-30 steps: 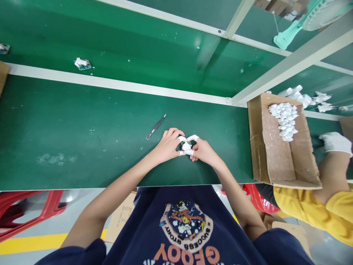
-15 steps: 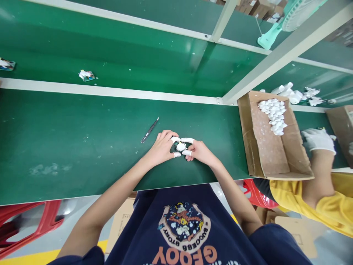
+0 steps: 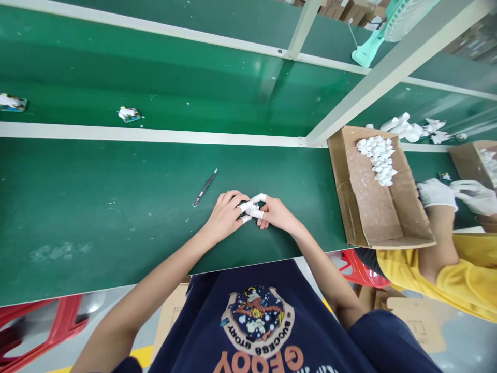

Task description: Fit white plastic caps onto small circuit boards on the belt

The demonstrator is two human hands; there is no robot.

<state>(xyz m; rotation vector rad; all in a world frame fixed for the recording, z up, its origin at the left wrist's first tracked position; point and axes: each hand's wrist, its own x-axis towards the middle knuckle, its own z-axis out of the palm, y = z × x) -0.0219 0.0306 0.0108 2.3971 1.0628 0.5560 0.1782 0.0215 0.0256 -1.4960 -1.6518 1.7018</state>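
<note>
White-topped small part [image 3: 251, 206] sits in from the surface's [image 3: 116, 207] near edge, pinched narrowly between left hand [image 3: 223, 219] and right hand [image 3: 278, 214], partly hidden by covered fingertips [image 3: 258, 213]; light, even pressure from 2 sides should steady it.

L hand [image 3: 224, 216] w/ R hand [image 3: 278, 214] on white pc. [image 3: 252, 207], tweezers [image 3: 205, 187] nearby, cardbd. box [image 3: 375, 210] R

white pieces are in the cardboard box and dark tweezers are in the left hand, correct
Not quite: the head view shows the dark tweezers lying on the green table, not in the left hand. The white pieces are in the cardboard box.
</note>
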